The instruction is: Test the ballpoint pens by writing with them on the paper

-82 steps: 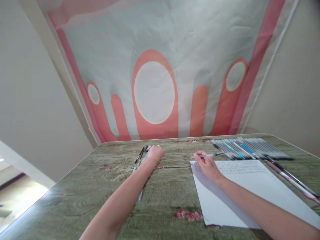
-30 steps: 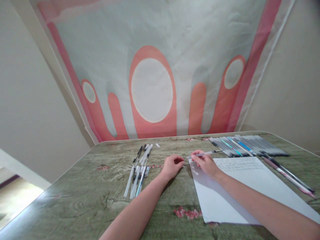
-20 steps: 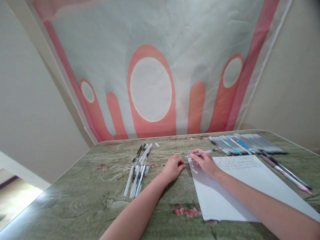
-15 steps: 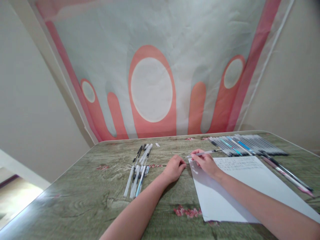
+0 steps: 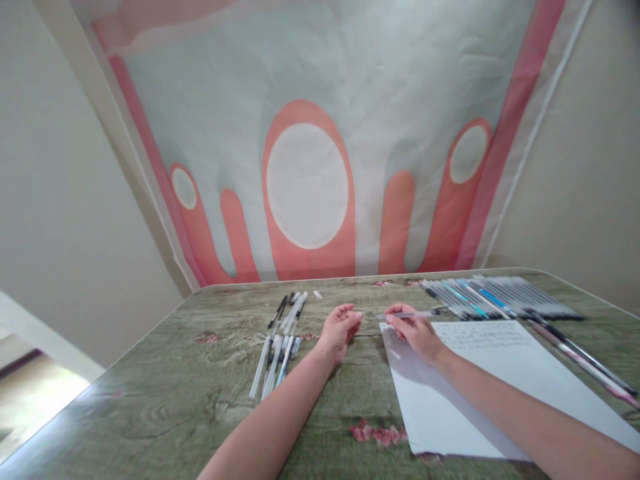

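My right hand (image 5: 411, 331) holds a slim clear pen (image 5: 413, 314) between thumb and fingers, above the top left corner of a white sheet of paper (image 5: 465, 393). The pen lies nearly level, its dark end pointing right. Small handwriting fills a few lines at the sheet's top. Left of the paper, my left hand (image 5: 340, 331) is turned on its side over the table, fingers curled and pressed towards the thumb. Whatever its fingertips hold, if anything, is too small to make out. A gap separates it from the pen.
A row of many clear pens (image 5: 530, 298) lies at the back right. Several more pens (image 5: 585, 360) lie along the paper's right side. Left of my left hand are white pen caps (image 5: 273, 367) and black pieces (image 5: 277, 311). A small white piece (image 5: 317, 294) lies near the wooden table's (image 5: 165, 400) back edge.
My left hand has lifted off the table and turned, its fingers now pointing up and right. The right hand still holds the pen, now more level. The view has shifted slightly.
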`<state>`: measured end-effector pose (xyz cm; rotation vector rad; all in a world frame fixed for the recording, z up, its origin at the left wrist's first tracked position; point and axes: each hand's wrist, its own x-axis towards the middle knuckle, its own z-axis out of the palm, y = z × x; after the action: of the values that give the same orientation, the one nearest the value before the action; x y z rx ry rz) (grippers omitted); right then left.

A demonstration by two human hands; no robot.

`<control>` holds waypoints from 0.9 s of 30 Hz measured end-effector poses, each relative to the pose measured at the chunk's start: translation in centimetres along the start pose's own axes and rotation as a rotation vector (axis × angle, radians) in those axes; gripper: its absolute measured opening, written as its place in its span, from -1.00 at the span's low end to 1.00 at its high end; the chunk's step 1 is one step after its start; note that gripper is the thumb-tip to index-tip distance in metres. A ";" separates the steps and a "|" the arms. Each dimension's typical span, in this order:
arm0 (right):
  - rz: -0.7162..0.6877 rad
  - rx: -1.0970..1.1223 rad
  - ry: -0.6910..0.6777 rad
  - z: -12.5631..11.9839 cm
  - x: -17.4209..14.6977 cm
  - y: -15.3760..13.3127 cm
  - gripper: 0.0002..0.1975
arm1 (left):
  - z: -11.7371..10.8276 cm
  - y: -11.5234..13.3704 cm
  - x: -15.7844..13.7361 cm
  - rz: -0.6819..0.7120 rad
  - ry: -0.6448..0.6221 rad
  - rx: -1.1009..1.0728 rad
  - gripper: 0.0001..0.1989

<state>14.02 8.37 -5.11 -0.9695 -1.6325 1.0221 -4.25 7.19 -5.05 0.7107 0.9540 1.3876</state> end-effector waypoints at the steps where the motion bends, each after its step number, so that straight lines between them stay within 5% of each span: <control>1: -0.074 -0.074 0.007 0.1 -0.2 -0.3 -0.76 | 0.0 0.1 -0.1 -0.002 0.007 -0.059 -0.55; 5: -0.389 -0.304 0.002 0.5 -1.2 -1.2 -0.76 | -0.1 0.2 0.0 -0.028 0.003 -0.225 -0.58; 12: -0.641 -0.452 -0.158 0.7 -1.9 -1.6 -0.61 | -0.1 0.6 -0.1 -0.130 -0.003 -0.258 -0.60; 27: -0.674 -0.484 -0.181 0.9 -1.9 -1.5 -0.63 | 0.1 0.2 -0.3 -0.151 -0.036 -0.257 -0.62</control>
<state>13.44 5.95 -4.44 -0.5455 -2.2025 0.2608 -4.30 6.95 -4.77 0.4598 0.7677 1.3293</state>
